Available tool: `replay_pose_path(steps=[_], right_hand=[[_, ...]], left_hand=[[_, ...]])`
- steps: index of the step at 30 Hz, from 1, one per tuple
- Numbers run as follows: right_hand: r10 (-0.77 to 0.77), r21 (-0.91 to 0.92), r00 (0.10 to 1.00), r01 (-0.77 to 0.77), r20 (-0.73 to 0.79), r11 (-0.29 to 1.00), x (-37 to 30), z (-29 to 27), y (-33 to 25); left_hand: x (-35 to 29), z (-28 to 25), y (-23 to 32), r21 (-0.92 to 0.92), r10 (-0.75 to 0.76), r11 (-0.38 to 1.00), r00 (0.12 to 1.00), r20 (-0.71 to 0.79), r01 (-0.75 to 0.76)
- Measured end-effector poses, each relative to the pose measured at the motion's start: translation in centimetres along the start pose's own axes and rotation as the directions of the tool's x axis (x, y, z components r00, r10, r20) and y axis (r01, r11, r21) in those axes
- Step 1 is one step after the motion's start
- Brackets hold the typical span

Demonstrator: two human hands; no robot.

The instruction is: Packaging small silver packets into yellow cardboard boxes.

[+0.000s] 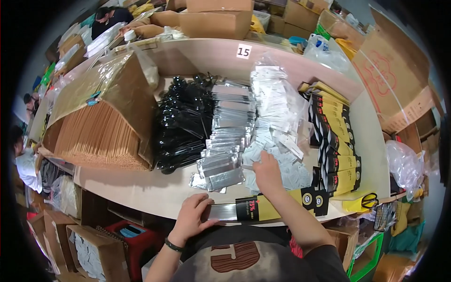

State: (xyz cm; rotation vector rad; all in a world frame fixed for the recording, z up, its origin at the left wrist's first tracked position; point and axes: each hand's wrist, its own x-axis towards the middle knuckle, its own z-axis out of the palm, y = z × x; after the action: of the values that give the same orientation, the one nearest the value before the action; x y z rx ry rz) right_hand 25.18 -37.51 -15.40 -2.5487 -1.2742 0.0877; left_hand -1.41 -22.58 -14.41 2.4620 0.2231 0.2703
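Note:
Near the table's front edge my left hand (191, 217) has its thumb and fingers around the end of a flat silver packet (222, 212). The packet's other end meets a black and yellow sleeve (265, 209), which lies partly under my right forearm. My right hand (268, 174) is at the near edge of a heap of small white packets (293, 175), its fingers closed together; whether a packet is between them is hidden. Left of that heap lie overlapping silver packets (221, 170). Further left is a pile of shiny black wrapped utensils, apparently spoons (181, 124).
A cardboard box of tightly packed tan sheets (94, 138) stands at the left. Black and yellow sleeves (338, 141) are stacked at the right, near black-handled scissors (369, 201). A raised board (202, 51) borders the table's back. Boxes surround the table; people are at the far left.

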Motion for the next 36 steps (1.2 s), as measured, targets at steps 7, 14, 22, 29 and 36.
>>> replay_pose_path(steps=[7,14,22,29,36], right_hand=[[-0.156,0.019,0.98,0.16,-0.122,0.987,0.9,0.0,1.1],[-0.285,-0.077,0.916,0.275,-0.282,0.959,0.3,-0.9,0.3],[-0.204,0.434,0.956,0.095,0.211,0.896,2.2,-1.6,-4.3],[-0.356,0.277,0.919,0.302,0.171,0.912,0.7,3.0,-5.5],[-0.34,0.191,0.94,0.332,0.011,0.924,0.2,3.0,-5.8]], left_hand=[[-0.2,-1.5,-1.4,-0.004,-0.084,0.996,0.987,-0.134,0.084],[-0.6,-2.5,-2.4,0.051,-0.128,0.989,0.971,-0.201,0.14],[4.8,-4.1,-5.8,0.287,0.032,0.954,0.919,-0.392,0.089],[6.9,-3.5,-7.9,0.435,-0.083,0.881,0.965,-0.247,0.187],[5.7,-4.0,-7.3,0.417,-0.113,0.884,0.962,-0.249,0.212]])
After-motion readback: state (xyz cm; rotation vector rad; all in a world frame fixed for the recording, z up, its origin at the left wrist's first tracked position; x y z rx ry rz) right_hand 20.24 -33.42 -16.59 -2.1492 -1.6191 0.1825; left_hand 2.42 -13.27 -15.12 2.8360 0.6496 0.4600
